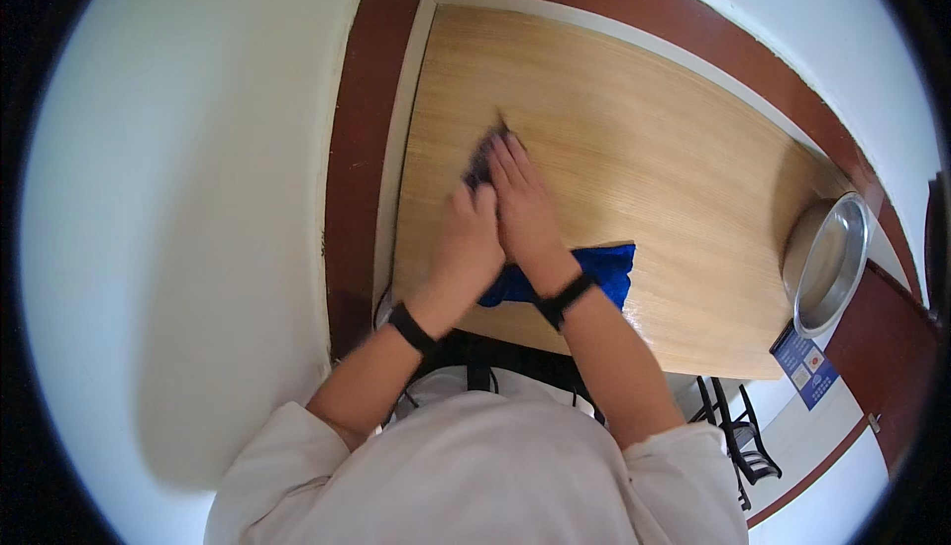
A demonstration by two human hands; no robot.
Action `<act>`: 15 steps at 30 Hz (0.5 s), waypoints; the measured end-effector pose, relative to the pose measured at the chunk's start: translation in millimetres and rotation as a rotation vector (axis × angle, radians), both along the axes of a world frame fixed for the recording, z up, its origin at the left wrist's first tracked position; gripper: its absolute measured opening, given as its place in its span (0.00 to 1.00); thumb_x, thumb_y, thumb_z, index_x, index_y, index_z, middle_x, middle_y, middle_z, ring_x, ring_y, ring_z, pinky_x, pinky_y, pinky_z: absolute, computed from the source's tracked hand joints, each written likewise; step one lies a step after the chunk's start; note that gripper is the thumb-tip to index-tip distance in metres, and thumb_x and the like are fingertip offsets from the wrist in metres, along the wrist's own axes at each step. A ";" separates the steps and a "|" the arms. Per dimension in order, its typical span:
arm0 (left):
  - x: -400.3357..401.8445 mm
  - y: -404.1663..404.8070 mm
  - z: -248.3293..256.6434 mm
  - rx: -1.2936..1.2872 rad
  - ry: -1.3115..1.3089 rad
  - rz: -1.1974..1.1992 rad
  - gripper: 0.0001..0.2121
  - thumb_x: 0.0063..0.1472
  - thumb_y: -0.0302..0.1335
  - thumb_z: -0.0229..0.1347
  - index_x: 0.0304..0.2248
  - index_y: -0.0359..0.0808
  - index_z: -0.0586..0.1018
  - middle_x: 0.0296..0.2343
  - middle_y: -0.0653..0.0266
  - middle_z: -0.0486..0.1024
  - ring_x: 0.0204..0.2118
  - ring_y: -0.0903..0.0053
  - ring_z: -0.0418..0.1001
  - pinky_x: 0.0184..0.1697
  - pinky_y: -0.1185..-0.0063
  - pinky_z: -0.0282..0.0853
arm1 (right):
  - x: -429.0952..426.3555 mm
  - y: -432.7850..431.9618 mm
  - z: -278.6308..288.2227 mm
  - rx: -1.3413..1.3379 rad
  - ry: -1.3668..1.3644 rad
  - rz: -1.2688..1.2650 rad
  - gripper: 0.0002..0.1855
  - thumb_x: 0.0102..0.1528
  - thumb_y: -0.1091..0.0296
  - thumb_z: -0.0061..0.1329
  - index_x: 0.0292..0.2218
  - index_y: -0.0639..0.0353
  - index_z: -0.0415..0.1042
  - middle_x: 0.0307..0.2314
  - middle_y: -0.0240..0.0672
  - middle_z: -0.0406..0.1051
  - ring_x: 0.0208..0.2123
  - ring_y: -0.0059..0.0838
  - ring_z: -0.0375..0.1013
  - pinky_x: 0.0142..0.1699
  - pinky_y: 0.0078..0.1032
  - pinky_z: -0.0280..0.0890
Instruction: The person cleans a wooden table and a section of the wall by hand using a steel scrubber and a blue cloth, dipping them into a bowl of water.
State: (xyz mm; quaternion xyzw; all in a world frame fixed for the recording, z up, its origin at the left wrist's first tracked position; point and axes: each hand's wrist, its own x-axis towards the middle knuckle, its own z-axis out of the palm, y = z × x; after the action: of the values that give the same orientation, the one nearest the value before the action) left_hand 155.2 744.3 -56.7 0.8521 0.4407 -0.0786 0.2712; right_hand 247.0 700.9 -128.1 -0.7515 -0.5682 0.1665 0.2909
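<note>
A small dark item (483,158), blurred by motion, is between my hands above the wooden tabletop (669,196). Its kind is not clear; a thin dark tip sticks out past my fingers. My left hand (472,233) grips its near end, with the fingers curled. Alongside, my right hand (524,199) holds the item's right side with its fingers stretched out and close together. The right palm is hidden. Below my wrists a blue cloth (605,266) lies on the tabletop, partly covered by my right forearm. Black bands circle both wrists.
A round metal basin (832,266) stands at the table's right end. Close on the left is a pale wall (223,173) with a brown border (360,166). Beyond the right front corner are a black chair (750,441) and a blue printed sign (806,367).
</note>
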 end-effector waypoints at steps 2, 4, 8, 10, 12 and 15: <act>27.6 34.1 5.9 0.050 0.000 0.007 0.15 0.52 0.21 0.54 0.39 0.32 0.65 0.38 0.43 0.64 0.41 0.49 0.66 0.42 0.61 0.67 | 30.5 36.5 -7.8 0.037 -0.021 0.005 0.26 0.51 0.76 0.42 0.52 0.73 0.61 0.55 0.50 0.59 0.60 0.46 0.54 0.62 0.36 0.52; 60.6 53.5 4.2 0.097 -0.050 -0.069 0.15 0.52 0.21 0.53 0.39 0.32 0.65 0.38 0.44 0.64 0.41 0.49 0.66 0.42 0.62 0.67 | 60.3 56.3 -12.3 0.038 -0.057 -0.063 0.27 0.50 0.75 0.43 0.52 0.73 0.61 0.55 0.50 0.59 0.60 0.46 0.53 0.62 0.35 0.52; 53.9 14.6 -14.8 0.150 -0.115 -0.177 0.14 0.54 0.20 0.49 0.41 0.31 0.64 0.39 0.39 0.63 0.41 0.45 0.66 0.43 0.59 0.66 | 59.4 10.4 7.5 -0.035 -0.048 -0.126 0.26 0.52 0.75 0.42 0.53 0.70 0.62 0.56 0.49 0.58 0.60 0.46 0.53 0.63 0.34 0.51; 28.6 -21.4 -1.0 0.058 -0.092 -0.176 0.17 0.51 0.20 0.53 0.42 0.32 0.66 0.39 0.42 0.63 0.42 0.49 0.66 0.42 0.61 0.67 | 27.9 -29.6 -1.1 -0.058 0.003 -0.161 0.27 0.51 0.75 0.43 0.53 0.69 0.61 0.56 0.48 0.58 0.61 0.45 0.52 0.63 0.35 0.50; -13.3 -32.2 5.8 -0.133 -0.009 -0.042 0.17 0.52 0.19 0.53 0.43 0.32 0.65 0.39 0.42 0.63 0.41 0.49 0.66 0.42 0.61 0.67 | -10.5 -38.5 -3.6 -0.076 0.066 -0.021 0.28 0.50 0.77 0.44 0.54 0.69 0.60 0.57 0.50 0.56 0.61 0.44 0.52 0.63 0.35 0.50; -40.5 -10.1 7.9 -0.108 0.005 0.071 0.20 0.55 0.20 0.51 0.48 0.31 0.62 0.39 0.39 0.63 0.41 0.41 0.65 0.45 0.58 0.64 | -27.0 -1.5 8.7 -0.075 0.036 0.192 0.27 0.50 0.77 0.43 0.53 0.69 0.61 0.57 0.51 0.55 0.61 0.45 0.53 0.63 0.34 0.50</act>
State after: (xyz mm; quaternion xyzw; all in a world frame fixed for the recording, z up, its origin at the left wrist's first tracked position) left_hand 114.7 734.2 -48.8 0.8197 0.4666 -0.0949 0.3184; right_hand 219.9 699.3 -119.4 -0.7008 -0.6256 0.2283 0.2555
